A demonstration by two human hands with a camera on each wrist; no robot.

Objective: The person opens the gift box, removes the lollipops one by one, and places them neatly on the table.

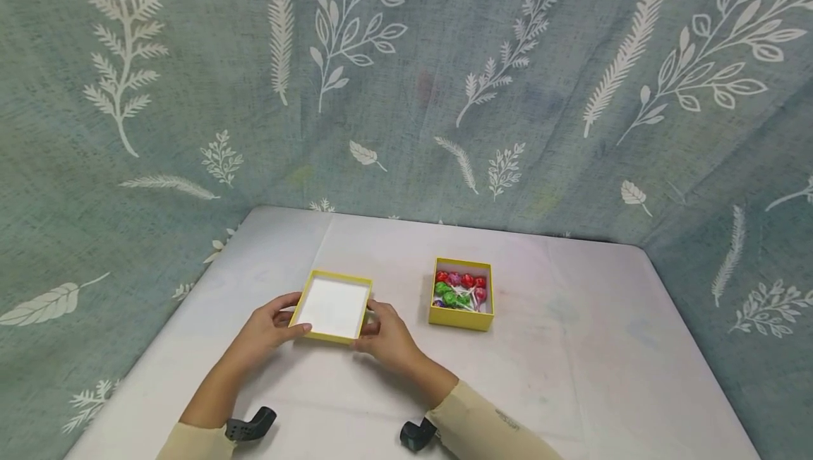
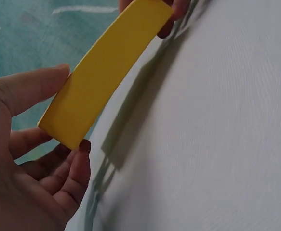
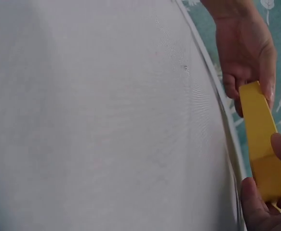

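Note:
Both hands hold a shallow yellow box lid, its white inside facing up. My left hand grips the lid's left side, thumb at the near left corner. On the opposite side my right hand grips it near the right corner. In the left wrist view the yellow side wall of the lid is tilted above the table, with its shadow beneath. To the right stands a yellow box, open at the top. Inside are wrapped lollipops in red, green and pink, with white sticks showing.
A white cloth covers the table. Behind and at both sides hangs a blue-green curtain with white leaf prints. A black wrist device sits at the left wrist, and another at the right.

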